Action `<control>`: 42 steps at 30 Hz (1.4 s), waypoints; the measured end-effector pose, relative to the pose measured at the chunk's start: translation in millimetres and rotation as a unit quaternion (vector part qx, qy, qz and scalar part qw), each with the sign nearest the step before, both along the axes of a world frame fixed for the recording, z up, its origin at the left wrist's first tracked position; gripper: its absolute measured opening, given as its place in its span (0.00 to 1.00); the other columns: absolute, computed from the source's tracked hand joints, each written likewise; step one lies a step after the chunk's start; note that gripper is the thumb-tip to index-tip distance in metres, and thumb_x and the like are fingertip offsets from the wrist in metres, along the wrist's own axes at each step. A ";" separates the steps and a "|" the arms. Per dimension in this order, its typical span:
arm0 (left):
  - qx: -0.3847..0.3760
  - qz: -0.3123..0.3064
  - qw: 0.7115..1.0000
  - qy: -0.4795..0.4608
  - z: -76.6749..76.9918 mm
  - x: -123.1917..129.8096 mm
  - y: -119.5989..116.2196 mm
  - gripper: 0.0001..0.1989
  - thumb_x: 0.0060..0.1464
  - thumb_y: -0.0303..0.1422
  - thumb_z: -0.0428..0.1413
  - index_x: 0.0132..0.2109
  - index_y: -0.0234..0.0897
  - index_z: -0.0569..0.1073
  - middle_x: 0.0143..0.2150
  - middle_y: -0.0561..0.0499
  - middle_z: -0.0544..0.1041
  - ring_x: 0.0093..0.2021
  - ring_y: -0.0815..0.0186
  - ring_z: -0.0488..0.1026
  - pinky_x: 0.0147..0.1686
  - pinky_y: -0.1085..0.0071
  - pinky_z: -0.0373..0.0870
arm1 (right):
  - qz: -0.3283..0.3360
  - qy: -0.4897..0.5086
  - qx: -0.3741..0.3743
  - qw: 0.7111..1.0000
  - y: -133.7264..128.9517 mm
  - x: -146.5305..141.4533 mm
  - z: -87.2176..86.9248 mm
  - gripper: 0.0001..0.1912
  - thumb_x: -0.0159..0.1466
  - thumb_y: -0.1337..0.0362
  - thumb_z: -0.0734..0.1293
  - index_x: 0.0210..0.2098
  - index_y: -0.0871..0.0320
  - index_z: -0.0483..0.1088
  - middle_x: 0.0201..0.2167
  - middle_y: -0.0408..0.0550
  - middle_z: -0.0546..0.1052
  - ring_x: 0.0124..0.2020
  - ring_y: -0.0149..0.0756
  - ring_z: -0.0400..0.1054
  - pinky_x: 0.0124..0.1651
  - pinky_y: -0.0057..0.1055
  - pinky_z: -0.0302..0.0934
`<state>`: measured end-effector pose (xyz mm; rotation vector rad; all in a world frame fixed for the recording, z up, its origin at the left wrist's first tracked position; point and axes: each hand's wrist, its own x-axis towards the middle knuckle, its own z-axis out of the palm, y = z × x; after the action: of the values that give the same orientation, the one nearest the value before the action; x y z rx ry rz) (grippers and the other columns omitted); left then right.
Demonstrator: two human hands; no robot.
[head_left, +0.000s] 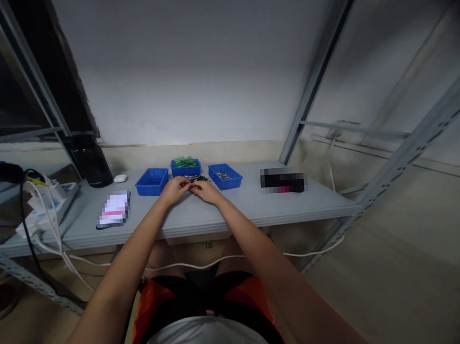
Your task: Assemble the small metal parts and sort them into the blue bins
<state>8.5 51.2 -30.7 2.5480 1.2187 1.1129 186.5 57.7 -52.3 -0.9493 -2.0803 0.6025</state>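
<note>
My left hand (174, 191) and my right hand (207, 191) meet over the grey shelf top, fingers curled together at a small dark item too tiny to make out. Just behind them lies a pile of small black parts (195, 178). A blue tray (153, 190) with nothing visible in it stands to the left of my hands. Behind the pile, another blue tray (186, 171) holds green pieces (184, 162). On the right, a third blue tray (233, 183) contains small silvery metal parts (224, 175).
A phone (114, 209), a white earphone case (120, 178) and a black bottle (92, 162) are on the left. White power strips with cables (47, 206) sit at the far left. A blurred black object (282, 180) lies right. Metal uprights frame the shelf (294, 207).
</note>
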 end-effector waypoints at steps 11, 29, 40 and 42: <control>-0.026 -0.003 1.000 0.000 -0.4 -1.2 -0.3 0.13 0.56 0.36 0.51 0.38 0.33 0.77 0.32 0.47 0.78 0.31 0.65 0.71 0.34 0.71 0.65 | -0.025 -0.037 0.017 0.999 1.1 -0.8 -2.0 0.08 0.63 0.65 0.62 0.36 0.59 0.73 0.32 0.46 0.76 0.34 0.33 0.66 0.41 0.28 0.57; 0.011 0.018 1.000 -0.017 -0.6 -0.7 1.3 0.12 0.57 0.36 0.52 0.39 0.33 0.76 0.36 0.47 0.76 0.31 0.66 0.70 0.35 0.70 0.66 | -0.050 0.021 0.053 0.997 -0.8 0.7 3.8 0.08 0.62 0.66 0.64 0.36 0.59 0.75 0.32 0.46 0.77 0.32 0.31 0.67 0.39 0.28 0.59; -0.042 -0.008 0.999 0.018 -8.4 -2.5 9.7 0.12 0.54 0.32 0.53 0.41 0.33 0.78 0.36 0.47 0.77 0.31 0.66 0.70 0.35 0.71 0.66 | -0.064 0.041 0.111 0.991 -1.8 -1.2 8.8 0.08 0.62 0.66 0.64 0.35 0.59 0.74 0.35 0.48 0.77 0.35 0.32 0.68 0.41 0.28 0.60; -0.051 -0.020 0.998 0.022 -9.0 -2.2 10.1 0.12 0.53 0.32 0.53 0.42 0.33 0.78 0.36 0.48 0.78 0.31 0.66 0.70 0.35 0.71 0.66 | -0.067 0.039 0.111 0.991 -3.2 -2.0 8.7 0.07 0.61 0.66 0.64 0.34 0.59 0.74 0.33 0.47 0.77 0.33 0.32 0.67 0.40 0.28 0.60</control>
<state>6.3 61.3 -39.7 2.5208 1.1959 0.9650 184.5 54.5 -43.5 -0.9141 -1.9491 0.3251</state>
